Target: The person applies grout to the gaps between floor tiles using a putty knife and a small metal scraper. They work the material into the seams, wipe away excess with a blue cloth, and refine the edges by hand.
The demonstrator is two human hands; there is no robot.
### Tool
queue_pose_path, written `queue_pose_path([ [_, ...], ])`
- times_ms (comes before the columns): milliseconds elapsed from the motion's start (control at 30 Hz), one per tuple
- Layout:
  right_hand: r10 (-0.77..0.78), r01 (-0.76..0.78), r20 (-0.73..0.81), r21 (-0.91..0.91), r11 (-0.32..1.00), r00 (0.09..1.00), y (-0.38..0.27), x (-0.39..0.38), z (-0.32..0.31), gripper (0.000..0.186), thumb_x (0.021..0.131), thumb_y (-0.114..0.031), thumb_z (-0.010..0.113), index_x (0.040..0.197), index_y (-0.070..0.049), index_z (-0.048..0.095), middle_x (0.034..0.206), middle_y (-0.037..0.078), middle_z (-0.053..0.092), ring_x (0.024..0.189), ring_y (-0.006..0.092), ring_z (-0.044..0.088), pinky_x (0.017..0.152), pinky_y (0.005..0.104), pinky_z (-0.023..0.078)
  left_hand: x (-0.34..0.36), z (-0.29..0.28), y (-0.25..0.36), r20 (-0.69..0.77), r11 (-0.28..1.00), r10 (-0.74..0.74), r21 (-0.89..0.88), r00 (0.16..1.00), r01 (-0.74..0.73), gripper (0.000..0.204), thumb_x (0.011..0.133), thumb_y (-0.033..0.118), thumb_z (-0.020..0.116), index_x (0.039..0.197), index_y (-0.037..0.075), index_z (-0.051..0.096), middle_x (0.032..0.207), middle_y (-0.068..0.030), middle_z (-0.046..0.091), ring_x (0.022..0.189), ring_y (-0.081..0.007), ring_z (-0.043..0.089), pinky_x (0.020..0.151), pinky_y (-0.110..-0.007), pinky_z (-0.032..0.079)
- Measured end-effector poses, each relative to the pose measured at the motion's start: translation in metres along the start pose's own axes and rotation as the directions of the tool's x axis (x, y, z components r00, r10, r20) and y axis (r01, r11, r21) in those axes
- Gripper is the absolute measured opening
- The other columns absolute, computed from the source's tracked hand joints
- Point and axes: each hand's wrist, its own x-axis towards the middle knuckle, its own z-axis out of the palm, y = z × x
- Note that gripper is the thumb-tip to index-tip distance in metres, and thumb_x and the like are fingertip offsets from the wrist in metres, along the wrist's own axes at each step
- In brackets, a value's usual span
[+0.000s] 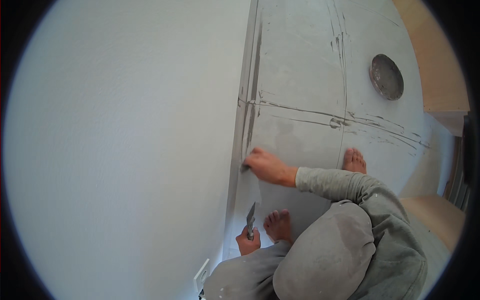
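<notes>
My right hand (265, 165), its sleeve dusty grey, grips a small dark grey piece (244, 168), too blurred to tell what it is, at the long joint along the wall's foot (232, 189). Lower down, near the wall, my left hand (248, 242) holds a putty knife (252, 216) with its blade pointing up. Pale floor tiles (295, 60) have crossing joints (345, 120) streaked with dark grey paste. A round, shallow bowl (386, 76) smeared with grey paste stands on the tiles at the upper right.
A white wall (120, 135) fills the left side, with a white socket (201, 274) low on it. My bare feet (354, 161) and bent knees occupy the lower middle. Light wooden panels (440, 75) line the right edge, with a dark object (467, 150) beside them.
</notes>
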Motion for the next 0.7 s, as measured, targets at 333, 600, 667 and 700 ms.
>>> queue_pose_path([
  [333,0.054,-0.162,-0.346,-0.291,0.943,0.937,0.048,0.094,-0.072,0.025,0.078,0.014,0.057,0.099,0.002,0.054,0.091,0.020,0.065,0.097,0.0401,0.056,0.084,0.0462,0.049,0.019,0.009,-0.011,-0.057,0.977,0.111,-0.175,0.992,-0.120,0.022,0.090,0.016,0.068,0.096,-0.006,0.069,0.054,-0.0074,0.051,0.051,-0.0100,0.046,0.049,-0.033,0.040],
  [600,0.017,-0.033,-0.131,-0.122,0.992,0.991,0.009,0.035,-0.018,0.018,0.079,0.013,0.051,0.092,0.000,0.052,0.087,0.017,0.063,0.093,0.0388,0.057,0.085,0.0463,0.048,0.016,0.008,-0.001,-0.039,0.993,0.095,-0.061,0.995,-0.097,0.023,0.092,0.015,0.067,0.104,-0.004,0.071,0.055,-0.0050,0.051,0.053,-0.0076,0.045,0.050,-0.031,0.041],
  [667,0.006,-0.007,-0.048,-0.009,1.000,0.999,0.010,0.035,-0.020,0.017,0.080,0.012,0.050,0.091,-0.001,0.052,0.086,0.018,0.063,0.094,0.0391,0.057,0.086,0.0460,0.049,0.021,0.013,0.002,-0.059,0.994,0.103,-0.042,0.993,-0.106,0.023,0.092,0.015,0.067,0.104,-0.004,0.071,0.056,-0.0054,0.052,0.053,-0.0081,0.045,0.050,-0.031,0.041],
  [700,0.078,-0.077,-0.171,0.009,0.997,0.982,0.008,0.045,-0.030,0.017,0.080,0.012,0.050,0.091,0.000,0.054,0.086,0.018,0.063,0.095,0.0392,0.058,0.086,0.0463,0.049,0.022,0.011,0.006,-0.087,0.994,0.099,-0.036,0.991,-0.102,0.023,0.092,0.015,0.067,0.104,-0.004,0.071,0.056,-0.0053,0.053,0.053,-0.0088,0.046,0.050,-0.032,0.041],
])
